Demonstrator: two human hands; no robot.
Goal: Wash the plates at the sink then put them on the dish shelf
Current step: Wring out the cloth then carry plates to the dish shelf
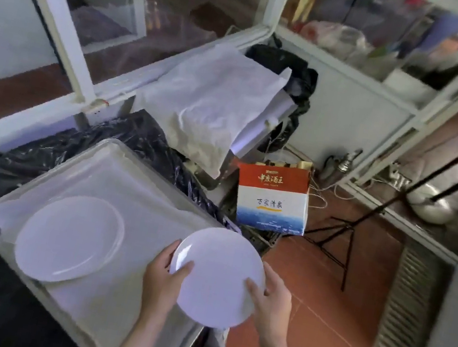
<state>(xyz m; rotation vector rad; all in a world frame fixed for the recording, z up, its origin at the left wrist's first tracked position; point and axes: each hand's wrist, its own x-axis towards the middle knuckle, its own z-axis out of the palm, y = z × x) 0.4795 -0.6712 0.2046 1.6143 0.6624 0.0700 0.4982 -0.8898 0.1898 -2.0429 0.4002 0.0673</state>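
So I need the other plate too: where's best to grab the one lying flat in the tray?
Take the flat plate by its raised rim at the near right edge, coming from the held plate's side. It lies flat, so slide fingertips under the lip and put the thumb on top.

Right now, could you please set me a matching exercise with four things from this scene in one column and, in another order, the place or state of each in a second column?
Things:
1. small white plate
2. large white plate
3. printed box
4. black stand

Places or states:
A. standing on the red tiled floor, legs spread
B. lying flat on the white tray
C. held between the left hand and the right hand
D. upright beyond the tray, red band on top, blue at the bottom

Pairs: 1-C, 2-B, 3-D, 4-A
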